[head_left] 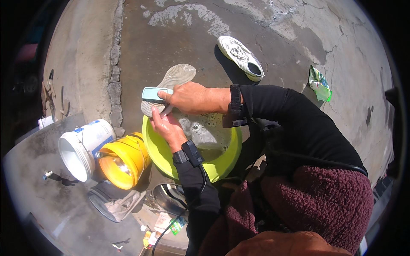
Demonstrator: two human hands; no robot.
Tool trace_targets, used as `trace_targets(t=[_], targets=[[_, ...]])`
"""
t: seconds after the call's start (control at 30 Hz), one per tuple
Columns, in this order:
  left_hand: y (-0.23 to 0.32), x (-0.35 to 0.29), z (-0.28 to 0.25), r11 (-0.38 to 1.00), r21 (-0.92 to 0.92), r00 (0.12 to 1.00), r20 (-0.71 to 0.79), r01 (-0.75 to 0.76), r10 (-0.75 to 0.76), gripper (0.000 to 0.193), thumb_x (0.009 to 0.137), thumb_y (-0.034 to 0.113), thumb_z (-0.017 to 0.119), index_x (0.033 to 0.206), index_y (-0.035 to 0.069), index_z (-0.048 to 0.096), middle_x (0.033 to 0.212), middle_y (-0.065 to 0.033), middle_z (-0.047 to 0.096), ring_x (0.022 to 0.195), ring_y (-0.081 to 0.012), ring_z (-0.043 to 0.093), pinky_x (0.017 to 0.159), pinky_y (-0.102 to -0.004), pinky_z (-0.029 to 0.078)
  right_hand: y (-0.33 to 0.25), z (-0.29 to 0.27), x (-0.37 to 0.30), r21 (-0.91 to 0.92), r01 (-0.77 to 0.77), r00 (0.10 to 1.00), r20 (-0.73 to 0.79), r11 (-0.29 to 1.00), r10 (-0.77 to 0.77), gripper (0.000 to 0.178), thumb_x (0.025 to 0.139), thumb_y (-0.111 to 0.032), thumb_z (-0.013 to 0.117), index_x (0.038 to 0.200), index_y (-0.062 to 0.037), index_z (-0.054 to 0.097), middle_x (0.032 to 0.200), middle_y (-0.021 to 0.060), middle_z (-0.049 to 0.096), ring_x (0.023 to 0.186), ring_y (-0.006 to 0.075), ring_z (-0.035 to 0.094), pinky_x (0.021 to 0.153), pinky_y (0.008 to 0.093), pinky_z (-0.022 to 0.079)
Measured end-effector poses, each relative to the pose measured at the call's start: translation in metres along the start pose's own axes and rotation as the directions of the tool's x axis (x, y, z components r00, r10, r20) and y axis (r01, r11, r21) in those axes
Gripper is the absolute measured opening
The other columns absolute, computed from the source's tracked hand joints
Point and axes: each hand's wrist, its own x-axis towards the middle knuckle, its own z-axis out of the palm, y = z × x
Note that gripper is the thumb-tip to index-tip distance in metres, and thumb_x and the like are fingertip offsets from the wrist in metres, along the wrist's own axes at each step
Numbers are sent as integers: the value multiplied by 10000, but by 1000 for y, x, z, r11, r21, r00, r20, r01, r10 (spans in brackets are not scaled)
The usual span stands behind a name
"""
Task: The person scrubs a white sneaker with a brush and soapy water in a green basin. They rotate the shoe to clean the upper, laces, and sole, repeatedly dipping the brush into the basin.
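Note:
My right hand [190, 97] grips a scrubbing brush [149, 93] with a light blue back, its thumb on top. The brush lies against the grey ribbed sole of a shoe [183, 75], which is turned sole up. My left hand [168, 129] holds the shoe's near end from below; part of its grip is hidden. Both hands are over the far left rim of a lime-green basin [227, 167] holding foamy water [205, 132]. A white shoe [240, 56] with dark markings rests on the ground beyond the basin, to the right.
Left of the basin, a yellow bucket [136, 157] and a white bucket [99, 133] lie tipped with their mouths toward me. Nearer are a metal bowl [167, 197] and a round rim with pale cloth [124, 205]. A green-and-white packet [319, 84] lies far right on cracked concrete.

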Motion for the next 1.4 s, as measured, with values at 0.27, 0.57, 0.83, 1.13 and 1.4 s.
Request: trace_targets(t=[0.27,0.57,0.83,1.13,1.4], targets=[[6,7,-9,980,-126,987,-24,152,-156,432,1012,283,510,1255,-74,519,1205,-188,587,1095,-258,585,947,-400,478,-4,0,-5,87,24,991,128,996,-35,487,845,-122,607,1288,44,496,838,245,676,804,398,688,680,482,532],[4,3,-6,998,-39,998,33,51,-50,445,1012,255,512,1291,-90,482,1212,-193,582,1119,-281,580,995,-403,461,-6,-10,23,37,102,992,-77,994,-99,434,858,-93,585,1261,52,509,812,228,660,778,404,677,673,475,526],[-1,0,1,1000,5,999,46,13,-14,450,996,230,542,1317,-77,475,1261,-198,564,1131,-289,574,991,-424,465,0,-9,-4,-108,0,1000,-11,994,-1,405,879,-167,590,1209,60,533,808,201,686,776,372,699,682,469,546],[8,3,-5,978,-83,981,8,193,-193,459,1014,312,521,1266,-72,512,1218,-169,591,1124,-264,572,969,-400,459,-2,-6,-20,-69,46,991,125,997,-37,413,862,-131,584,1229,46,512,801,207,683,791,369,698,668,466,540],[2,-1,-5,996,-6,992,92,88,-87,511,1020,351,479,1317,-64,472,1318,-180,538,1185,-265,534,1035,-412,408,-8,-14,20,-102,71,997,-17,992,-73,383,863,-193,613,1171,21,535,790,196,684,772,379,699,661,465,547]])
